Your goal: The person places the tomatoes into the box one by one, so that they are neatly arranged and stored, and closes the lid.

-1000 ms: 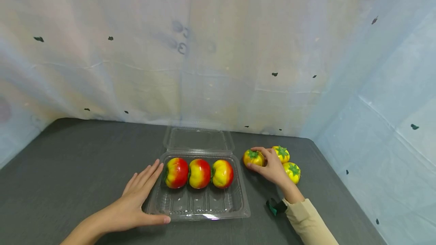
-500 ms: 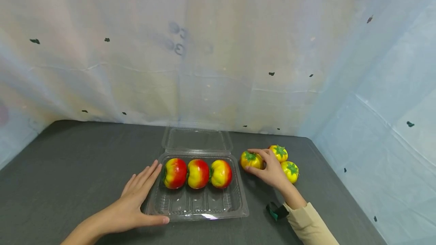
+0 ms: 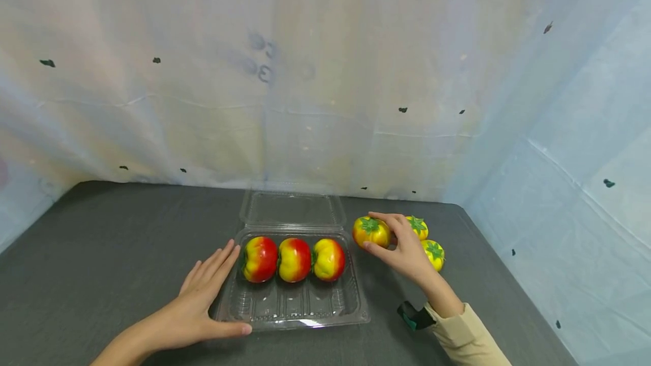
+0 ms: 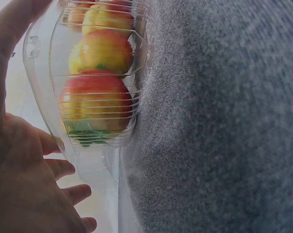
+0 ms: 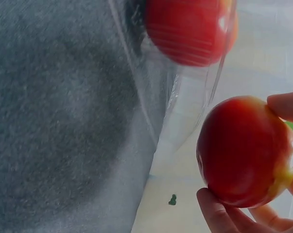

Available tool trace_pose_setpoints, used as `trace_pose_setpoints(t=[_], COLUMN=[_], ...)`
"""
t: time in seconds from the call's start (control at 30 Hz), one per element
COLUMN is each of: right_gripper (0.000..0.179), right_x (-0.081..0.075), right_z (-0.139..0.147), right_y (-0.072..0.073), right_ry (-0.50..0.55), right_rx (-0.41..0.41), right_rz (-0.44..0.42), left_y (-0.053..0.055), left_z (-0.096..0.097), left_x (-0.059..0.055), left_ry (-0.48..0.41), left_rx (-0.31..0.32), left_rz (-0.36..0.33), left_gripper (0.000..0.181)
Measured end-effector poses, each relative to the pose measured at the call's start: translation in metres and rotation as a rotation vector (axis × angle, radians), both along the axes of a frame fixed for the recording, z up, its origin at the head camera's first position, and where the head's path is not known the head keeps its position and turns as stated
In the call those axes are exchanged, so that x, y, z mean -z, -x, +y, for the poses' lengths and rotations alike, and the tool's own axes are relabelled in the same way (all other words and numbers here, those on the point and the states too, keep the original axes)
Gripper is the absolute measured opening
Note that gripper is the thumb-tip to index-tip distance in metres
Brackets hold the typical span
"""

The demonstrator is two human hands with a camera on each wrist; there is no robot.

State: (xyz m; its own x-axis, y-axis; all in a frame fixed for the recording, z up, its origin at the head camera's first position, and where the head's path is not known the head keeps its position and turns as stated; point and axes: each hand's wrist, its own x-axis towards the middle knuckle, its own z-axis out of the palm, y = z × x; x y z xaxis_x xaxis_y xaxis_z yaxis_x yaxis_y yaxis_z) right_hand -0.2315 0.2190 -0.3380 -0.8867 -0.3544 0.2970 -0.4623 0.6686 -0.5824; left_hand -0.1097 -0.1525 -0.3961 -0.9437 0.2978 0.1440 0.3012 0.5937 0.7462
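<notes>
The right hand point(image 3: 407, 250), right of centre in the head view, has its grip closed around a glossy yellow-orange round fruit with a green leafy top point(image 3: 370, 233), thumb and fingers on opposite sides; the right wrist view, lower right, shows its red underside, clear of the table. A black and green band point(image 3: 414, 316) and a beige sleeve point(image 3: 468, 335) lie behind that hand. Just right of the held fruit sit two yellow fruits with green leafy tops point(image 3: 433, 254). Left of it, at lower centre, stands a clear plastic hinged container point(image 3: 300, 306), its lid point(image 3: 294, 208) laid back, with three red-and-yellow fruits point(image 3: 294, 260) in a row across its upper half. The left hand point(image 3: 200, 306), lower left, has its grip spread wide, fingers along the container's left rim, thumb at its lower left corner. Beneath is a dark grey table point(image 3: 127, 230); a pale translucent sheet point(image 3: 325, 72) fills the upper frame.
</notes>
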Motion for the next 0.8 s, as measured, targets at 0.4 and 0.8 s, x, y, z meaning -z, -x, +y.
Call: trace_pose_setpoints(t=[0.4, 0.8], right_gripper=[0.058, 0.056], right_x=[-0.004, -0.013], right_z=[-0.011, -0.027], right_y=[-0.008, -0.023], right_ry=[0.037, 0.046], right_rx=[-0.030, -0.108], right_rz=[0.011, 0.028], left_y=[0.001, 0.001], left_z=[0.000, 0.002], left_x=[0.001, -0.001], left_ry=[0.003, 0.024], left_rx=[0.003, -0.007], left_rz=[0.016, 0.018], left_gripper=[0.116, 0.118])
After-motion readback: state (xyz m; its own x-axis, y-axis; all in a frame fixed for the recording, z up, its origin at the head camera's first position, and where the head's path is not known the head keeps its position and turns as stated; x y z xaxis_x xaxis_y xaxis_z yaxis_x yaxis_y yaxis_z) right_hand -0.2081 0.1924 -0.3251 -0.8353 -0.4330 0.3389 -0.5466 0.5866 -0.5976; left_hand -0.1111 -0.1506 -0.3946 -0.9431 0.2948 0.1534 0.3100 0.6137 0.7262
